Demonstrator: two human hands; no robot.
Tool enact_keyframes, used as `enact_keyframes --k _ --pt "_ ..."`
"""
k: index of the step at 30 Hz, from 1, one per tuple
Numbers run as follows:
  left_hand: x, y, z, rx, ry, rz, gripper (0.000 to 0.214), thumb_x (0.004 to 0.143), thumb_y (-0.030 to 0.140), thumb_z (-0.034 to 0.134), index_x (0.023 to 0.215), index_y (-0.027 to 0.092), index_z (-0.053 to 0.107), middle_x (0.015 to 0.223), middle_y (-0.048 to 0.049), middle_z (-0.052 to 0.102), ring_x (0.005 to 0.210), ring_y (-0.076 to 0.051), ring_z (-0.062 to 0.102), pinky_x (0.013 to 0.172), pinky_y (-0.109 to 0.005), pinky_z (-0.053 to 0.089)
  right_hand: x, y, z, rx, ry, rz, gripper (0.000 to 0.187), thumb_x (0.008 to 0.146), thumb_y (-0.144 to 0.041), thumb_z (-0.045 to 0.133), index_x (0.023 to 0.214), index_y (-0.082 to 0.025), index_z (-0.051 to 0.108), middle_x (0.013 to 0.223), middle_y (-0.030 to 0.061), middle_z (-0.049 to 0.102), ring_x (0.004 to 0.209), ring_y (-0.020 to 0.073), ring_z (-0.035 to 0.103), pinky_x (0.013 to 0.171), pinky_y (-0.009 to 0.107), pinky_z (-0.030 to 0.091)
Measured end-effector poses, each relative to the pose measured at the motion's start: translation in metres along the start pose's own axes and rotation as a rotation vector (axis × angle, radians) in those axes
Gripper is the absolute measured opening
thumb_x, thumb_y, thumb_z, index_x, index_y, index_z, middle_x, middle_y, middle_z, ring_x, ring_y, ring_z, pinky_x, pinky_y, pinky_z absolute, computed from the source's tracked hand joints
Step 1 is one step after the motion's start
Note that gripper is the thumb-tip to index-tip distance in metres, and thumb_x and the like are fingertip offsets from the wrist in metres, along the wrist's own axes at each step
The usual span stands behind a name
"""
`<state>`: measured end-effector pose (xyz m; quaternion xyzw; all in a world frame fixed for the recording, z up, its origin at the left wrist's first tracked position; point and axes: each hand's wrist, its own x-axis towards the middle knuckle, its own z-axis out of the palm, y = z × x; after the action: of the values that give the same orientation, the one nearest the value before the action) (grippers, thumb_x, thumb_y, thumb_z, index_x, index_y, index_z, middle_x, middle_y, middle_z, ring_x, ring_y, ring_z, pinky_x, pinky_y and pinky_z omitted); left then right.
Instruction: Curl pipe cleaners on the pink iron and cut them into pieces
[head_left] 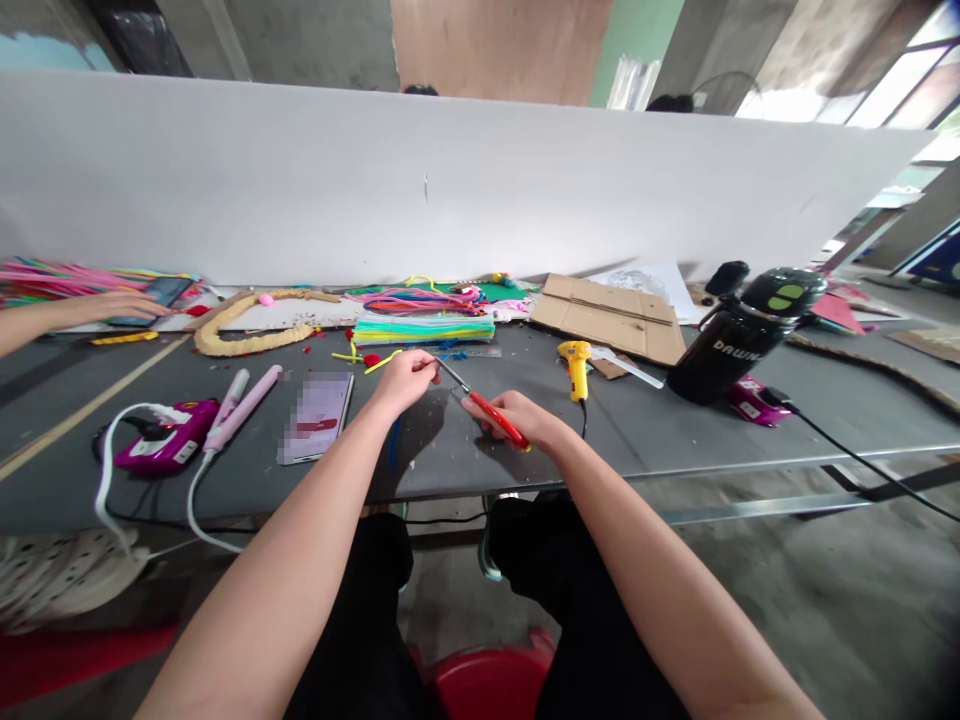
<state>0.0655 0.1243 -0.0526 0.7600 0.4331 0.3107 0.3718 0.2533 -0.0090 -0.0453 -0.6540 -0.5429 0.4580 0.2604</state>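
My right hand point(510, 418) is closed around a tool with a red handle point(496, 418) and a long thin metal shaft; its exact kind is unclear. The shaft points away and to the left, its tip close to the fingers of my left hand point(409, 380). Those fingers are pinched together, and what they hold is too small to make out. A yellow pipe cleaner point(384, 362) shows just left of that hand; I cannot tell whether they touch. Behind it lies a bundle of green, white and yellow pipe cleaners point(424, 330). A phone point(321, 418) rests left of my left forearm.
A yellow glue gun point(576, 368), cardboard point(611, 318) and a black bottle point(739, 340) stand or lie on the right. At left are a pink hair straightener point(240, 410), a purple power strip point(166, 437), a curved beige piece point(217, 330) and another person's hand point(124, 305). A white partition point(480, 190) rises behind.
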Motion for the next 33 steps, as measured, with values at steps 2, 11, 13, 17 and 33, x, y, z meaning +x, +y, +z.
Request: enact_keyframes --k 2,11,13,17,33 --pt "0.000 0.001 0.000 0.001 0.000 0.001 0.026 0.080 0.041 0.056 0.079 0.017 0.067 0.075 -0.0053 0.072 0.072 -0.020 0.064 0.065 -0.028 0.042 -0.001 0.000 -0.001 0.021 -0.028 0.003 0.067 0.069 -0.083 0.056 0.063 -0.016 0.055 0.046 -0.0016 0.048 0.038 0.0082 0.042 0.039 0.022 0.035" --pt "-0.003 0.007 0.000 0.034 -0.005 0.003 0.026 0.082 0.040 0.054 0.077 0.017 0.067 0.075 -0.0045 0.072 0.068 -0.018 0.060 0.062 -0.027 0.038 0.000 0.002 0.000 0.059 -0.020 -0.016 0.068 0.070 -0.083 0.055 0.061 -0.016 0.053 0.046 -0.0012 0.048 0.035 0.0084 0.042 0.037 0.022 0.034" --pt "-0.003 0.008 0.000 0.033 -0.005 -0.002 0.026 0.082 0.040 0.055 0.077 0.017 0.067 0.075 -0.0044 0.072 0.068 -0.018 0.060 0.062 -0.027 0.038 0.000 0.002 0.001 0.058 -0.005 -0.011 0.070 0.069 -0.085 0.053 0.061 -0.016 0.054 0.046 -0.0003 0.050 0.036 0.0093 0.044 0.036 0.022 0.034" --pt "-0.004 0.010 0.000 0.040 -0.006 -0.005 0.025 0.082 0.039 0.055 0.076 0.018 0.067 0.075 -0.0042 0.072 0.070 -0.018 0.061 0.064 -0.027 0.039 0.000 0.002 0.003 0.017 0.013 0.009 0.068 0.069 -0.084 0.055 0.060 -0.016 0.053 0.049 0.0004 0.051 0.037 0.0100 0.045 0.036 0.023 0.034" --pt "-0.013 0.006 -0.005 0.115 -0.103 -0.120 0.030 0.083 0.041 0.051 0.065 0.019 0.062 0.046 0.0022 0.048 0.045 -0.014 0.044 0.051 -0.027 0.030 -0.006 -0.012 -0.004 -0.064 0.031 0.034 0.062 0.069 -0.076 0.061 0.056 -0.017 0.050 0.047 -0.0012 0.045 0.035 0.0082 0.040 0.037 0.023 0.031"
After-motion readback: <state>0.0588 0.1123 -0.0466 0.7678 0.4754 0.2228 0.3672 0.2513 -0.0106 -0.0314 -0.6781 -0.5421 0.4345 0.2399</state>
